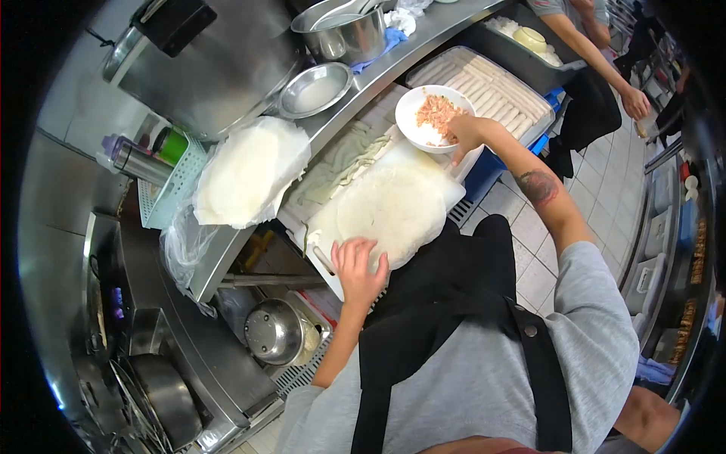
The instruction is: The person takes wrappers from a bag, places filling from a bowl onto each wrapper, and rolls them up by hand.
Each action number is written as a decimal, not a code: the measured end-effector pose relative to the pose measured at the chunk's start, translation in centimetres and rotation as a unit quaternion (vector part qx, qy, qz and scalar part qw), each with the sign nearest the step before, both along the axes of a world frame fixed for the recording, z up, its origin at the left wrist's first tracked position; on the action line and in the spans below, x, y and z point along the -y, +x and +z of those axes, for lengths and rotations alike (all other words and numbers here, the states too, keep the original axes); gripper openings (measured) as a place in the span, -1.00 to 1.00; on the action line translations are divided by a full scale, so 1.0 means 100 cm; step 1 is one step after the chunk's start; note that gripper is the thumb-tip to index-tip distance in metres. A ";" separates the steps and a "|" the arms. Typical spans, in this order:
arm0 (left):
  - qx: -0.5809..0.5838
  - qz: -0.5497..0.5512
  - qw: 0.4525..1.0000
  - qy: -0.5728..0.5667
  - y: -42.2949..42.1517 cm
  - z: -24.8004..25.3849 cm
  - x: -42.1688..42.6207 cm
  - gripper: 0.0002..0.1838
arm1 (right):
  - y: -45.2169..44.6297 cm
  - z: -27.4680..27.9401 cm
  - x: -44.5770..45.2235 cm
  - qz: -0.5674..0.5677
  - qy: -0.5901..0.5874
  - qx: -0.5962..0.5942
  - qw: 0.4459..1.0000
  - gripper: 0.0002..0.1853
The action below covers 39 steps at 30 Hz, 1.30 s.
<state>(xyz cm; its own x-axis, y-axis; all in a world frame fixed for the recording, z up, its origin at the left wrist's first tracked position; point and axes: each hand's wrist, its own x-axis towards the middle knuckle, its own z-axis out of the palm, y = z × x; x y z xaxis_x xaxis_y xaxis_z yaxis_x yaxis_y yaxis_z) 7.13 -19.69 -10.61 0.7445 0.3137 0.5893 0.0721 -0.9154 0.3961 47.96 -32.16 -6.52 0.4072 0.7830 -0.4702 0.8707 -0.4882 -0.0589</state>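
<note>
Pale, round, thin dough sheets [389,216] lie on a white cutting board [448,189] in front of me. My left hand [358,266] rests at their near left edge, fingers spread. My right hand [472,133] reaches over the rim of a white bowl [412,135]. Its fingers curl into chopped orange-pink filling [436,113], and their tips are partly hidden. Beyond the bowl, a tray [546,113] holds rows of pale rolls [484,89].
More round sheets [246,174] lie on the steel counter [333,130] at left. A shallow metal bowl [315,89] and a steel pot [344,38] stand behind. A grey tub [522,57] sits beyond the tray. Another person's arm [597,60] shows at upper right.
</note>
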 end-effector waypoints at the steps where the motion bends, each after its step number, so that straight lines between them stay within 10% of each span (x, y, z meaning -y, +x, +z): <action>1: 0.016 -0.020 1.000 0.008 0.019 0.008 -0.005 -0.64 | 0.000 0.000 -0.002 0.015 0.006 -0.013 1.000 -0.06; 5: 0.041 -0.091 0.995 -0.004 0.108 0.030 -0.020 -0.63 | -0.014 -0.023 -0.003 0.130 0.388 -0.035 0.912 -0.35; 15: -0.087 -0.197 0.975 0.058 0.248 -0.020 -0.045 -0.61 | -0.042 -0.043 0.014 0.142 0.340 0.096 0.925 -0.65; 27: -0.100 -0.211 0.963 0.134 0.269 -0.008 -0.092 -0.84 | 0.014 -0.005 0.036 0.051 0.319 -0.106 0.941 -0.65; 34: -0.086 -0.197 0.971 0.107 0.251 0.002 -0.044 -0.71 | 0.032 -0.029 -0.008 -0.083 0.204 0.159 0.962 -0.74; 39: -0.020 -0.202 0.976 0.076 0.256 -0.018 -0.038 -0.79 | 0.048 -0.081 -0.032 0.032 0.088 0.165 0.982 -0.62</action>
<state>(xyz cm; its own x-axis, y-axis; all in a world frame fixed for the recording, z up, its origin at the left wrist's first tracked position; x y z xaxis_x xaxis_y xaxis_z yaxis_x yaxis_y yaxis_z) 32.72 -15.87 -12.38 0.8127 -0.0998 0.5741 -0.2947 -0.9203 0.2572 52.76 -28.92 -14.64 0.4624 0.8691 -0.1757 0.8849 -0.4398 0.1535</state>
